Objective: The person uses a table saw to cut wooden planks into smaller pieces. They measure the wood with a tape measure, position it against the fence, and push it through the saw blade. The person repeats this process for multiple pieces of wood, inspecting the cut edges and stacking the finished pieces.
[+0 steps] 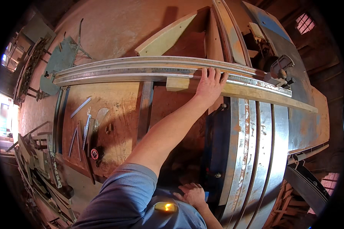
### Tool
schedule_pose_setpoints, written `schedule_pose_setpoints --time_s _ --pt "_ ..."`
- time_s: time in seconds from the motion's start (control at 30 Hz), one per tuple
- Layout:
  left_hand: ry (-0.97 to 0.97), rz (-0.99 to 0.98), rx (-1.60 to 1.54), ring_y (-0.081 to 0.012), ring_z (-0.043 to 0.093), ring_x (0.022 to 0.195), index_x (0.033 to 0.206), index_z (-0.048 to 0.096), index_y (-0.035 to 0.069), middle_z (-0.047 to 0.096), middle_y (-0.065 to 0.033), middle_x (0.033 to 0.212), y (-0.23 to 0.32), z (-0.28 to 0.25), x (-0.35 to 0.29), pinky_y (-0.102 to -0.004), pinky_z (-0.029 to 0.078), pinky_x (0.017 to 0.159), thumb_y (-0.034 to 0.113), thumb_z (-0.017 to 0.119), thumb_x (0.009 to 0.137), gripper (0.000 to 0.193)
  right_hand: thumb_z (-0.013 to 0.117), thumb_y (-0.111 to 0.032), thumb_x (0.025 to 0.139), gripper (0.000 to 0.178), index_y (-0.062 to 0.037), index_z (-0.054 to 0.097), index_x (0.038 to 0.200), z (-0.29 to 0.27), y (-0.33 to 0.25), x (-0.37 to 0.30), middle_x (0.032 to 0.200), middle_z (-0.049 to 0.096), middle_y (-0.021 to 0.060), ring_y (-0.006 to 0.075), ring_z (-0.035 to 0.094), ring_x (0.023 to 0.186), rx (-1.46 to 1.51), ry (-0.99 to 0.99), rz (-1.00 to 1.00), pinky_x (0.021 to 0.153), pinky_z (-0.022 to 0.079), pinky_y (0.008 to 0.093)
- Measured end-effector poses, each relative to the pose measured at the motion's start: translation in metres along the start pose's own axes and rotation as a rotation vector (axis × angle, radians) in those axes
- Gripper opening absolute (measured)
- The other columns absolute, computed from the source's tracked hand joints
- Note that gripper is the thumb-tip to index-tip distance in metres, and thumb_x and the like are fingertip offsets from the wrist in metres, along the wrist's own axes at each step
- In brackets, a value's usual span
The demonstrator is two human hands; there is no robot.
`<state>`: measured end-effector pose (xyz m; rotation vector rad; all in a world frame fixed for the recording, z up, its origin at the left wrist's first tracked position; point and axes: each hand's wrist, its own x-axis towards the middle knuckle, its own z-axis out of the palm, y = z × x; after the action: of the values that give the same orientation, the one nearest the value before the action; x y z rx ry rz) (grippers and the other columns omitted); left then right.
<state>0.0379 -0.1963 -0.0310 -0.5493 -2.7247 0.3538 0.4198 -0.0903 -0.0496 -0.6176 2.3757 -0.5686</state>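
My left hand reaches across to a long metal fence with a scale along it. Its fingers curl over the fence and a wooden strip lying along the near side; the thumb is hidden. The strip's far right end juts over a ribbed metal machine table. Close to my body, my right hand rests low with its fingers apart, and no held thing shows. Beside it is the dark blue side of the machine.
A wooden board at left carries a folding rule, sticks and a round red-and-black tape measure. A metal clamp-like fitting sits at the fence's right end. Scrap wood is piled at left; a curved-edged wooden piece lies beyond.
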Motion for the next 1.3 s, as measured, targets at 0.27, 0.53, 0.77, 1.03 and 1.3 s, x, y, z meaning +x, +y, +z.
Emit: schedule_pose_setpoints --time_s 0.27,0.53,0.77,1.03,1.3 --pt "0.014 -0.007 0.035 -0.0441 0.042 0.130 0.157 0.037 0.016 0.047 -0.0246 0.142 0.005 0.002 -0.001 -0.0678 0.024 0.112 0.024 0.047 0.101 0.057 0.058 -0.059 0.091 0.049 -0.0153 0.075 0.107 0.000 -0.001 0.000 0.103 0.072 0.0072 0.0263 0.065 0.106 -0.003 0.033 -0.006 0.094 0.050 0.0429" --pt "0.062 0.019 0.037 -0.0486 0.042 0.129 0.154 0.042 0.021 0.048 -0.0274 0.142 0.005 0.010 -0.001 -0.0723 0.025 0.109 0.024 0.043 0.102 0.053 0.059 -0.059 0.090 0.048 -0.0154 0.075 0.102 0.003 0.001 0.000 0.100 0.072 0.0062 0.0260 0.065 0.102 0.002 0.059 -0.006 0.091 0.050 0.0429" --pt "0.020 0.018 0.063 -0.0496 0.041 0.130 0.156 0.039 0.020 0.045 -0.0290 0.144 0.007 0.005 -0.002 -0.0729 0.025 0.109 0.024 0.043 0.102 0.055 0.059 -0.059 0.089 0.047 -0.0163 0.075 0.102 0.004 0.001 0.000 0.099 0.072 0.0055 0.0257 0.065 0.101 -0.003 0.065 -0.017 0.090 0.050 0.0425" --pt "0.009 0.009 0.054 -0.0507 0.041 0.130 0.157 0.037 0.019 0.044 -0.0291 0.145 0.009 0.006 -0.002 -0.0742 0.024 0.109 0.025 0.044 0.101 0.056 0.059 -0.059 0.090 0.047 -0.0160 0.075 0.102 0.003 0.001 0.000 0.098 0.072 0.0063 0.0258 0.065 0.101 -0.001 0.073 -0.021 0.090 0.050 0.0422" --pt "-0.022 -0.004 0.087 -0.0500 0.040 0.131 0.158 0.035 0.021 0.043 -0.0280 0.146 0.011 0.004 0.000 -0.0738 0.025 0.109 0.025 0.043 0.102 0.057 0.058 -0.058 0.090 0.046 -0.0150 0.074 0.099 0.001 0.000 0.000 0.098 0.072 0.0067 0.0262 0.065 0.102 0.004 0.072 -0.022 0.091 0.050 0.0428"
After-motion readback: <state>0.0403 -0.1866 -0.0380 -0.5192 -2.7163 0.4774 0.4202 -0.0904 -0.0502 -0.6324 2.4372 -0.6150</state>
